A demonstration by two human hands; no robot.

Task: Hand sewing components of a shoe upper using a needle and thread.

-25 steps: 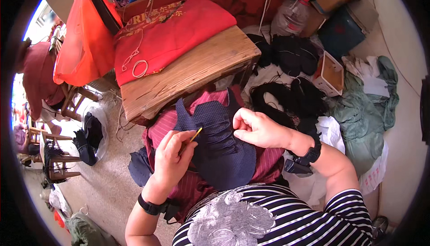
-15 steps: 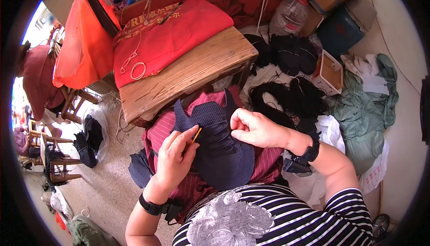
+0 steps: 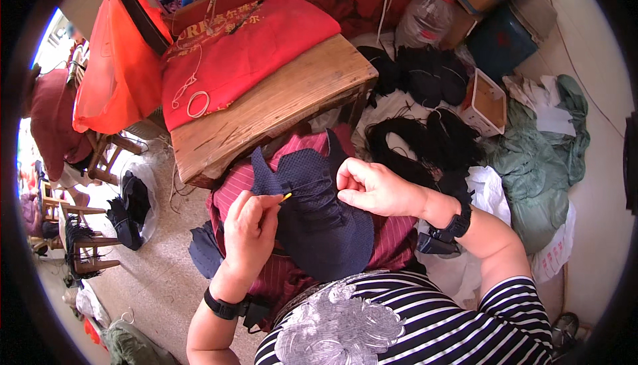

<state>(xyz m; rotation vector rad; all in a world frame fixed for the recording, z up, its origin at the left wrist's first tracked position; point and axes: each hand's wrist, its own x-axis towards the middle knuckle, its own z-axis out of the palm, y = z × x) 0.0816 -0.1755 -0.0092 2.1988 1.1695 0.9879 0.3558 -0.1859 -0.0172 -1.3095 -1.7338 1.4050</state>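
Note:
A navy knitted shoe upper [image 3: 325, 245] lies spread over my lap on maroon striped cloth [image 3: 232, 172]. Dark lace runs in several rows across its middle. Over the upper's left side, my left hand [image 3: 251, 229] pinches a thin yellow stick [image 3: 286, 197] between thumb and fingertips; most of the stick is hidden in the fingers. At the upper's right edge, my right hand [image 3: 379, 189] is closed with thumb against fingers. Whatever it may hold is too small or dark to make out.
A wooden bench [image 3: 266, 109] with a red cloth [image 3: 252, 52] stands ahead. Bundles of black laces [image 3: 458, 142], a white basket [image 3: 485, 102] and green sheeting [image 3: 545, 159] lie at right. Another person [image 3: 56, 119] sits at far left beside wooden stools [image 3: 93, 242].
My left hand has drawn back slightly to the left, and its fingers now cover more of the yellow stick. The right hand remains closed near the upper's right edge; the view has shifted slightly.

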